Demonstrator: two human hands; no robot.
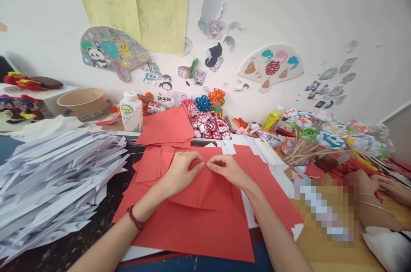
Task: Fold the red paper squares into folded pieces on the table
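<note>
We are facing a white wall [289, 6], with a dark tabletop [93, 233] spreading out below it. A heap of folded white paper strips [54, 182] is covering our left side. In front of us a broad red sheet [205, 240] is lying flat, with smaller red pieces [150, 169] overlapping its upper left part. Two yellow drawings [163, 10] are hanging above, and a panda fan [112, 51] and a white fan [272, 66] are showing on the wall beneath and to the right of them. At the right, a bunch of paper flowers [334, 135] is leaning on thin sticks, and another person's hand [362, 182] is resting near more red paper.

Over the middle of the broad red sheet, we are holding a smaller red sheet [199, 190], its lower edge hanging toward us. Our left hand [180, 173] is pinching its upper part between thumb and forefinger; our right hand [229, 169] is pinching it just beside, the fingertips of both nearly meeting. A white bottle [131, 113] is standing upright beyond the strips, a yellow bottle [272, 120] is tilting near the flowers, and a dark red bracelet [135, 219] is circling our left wrist.
</note>
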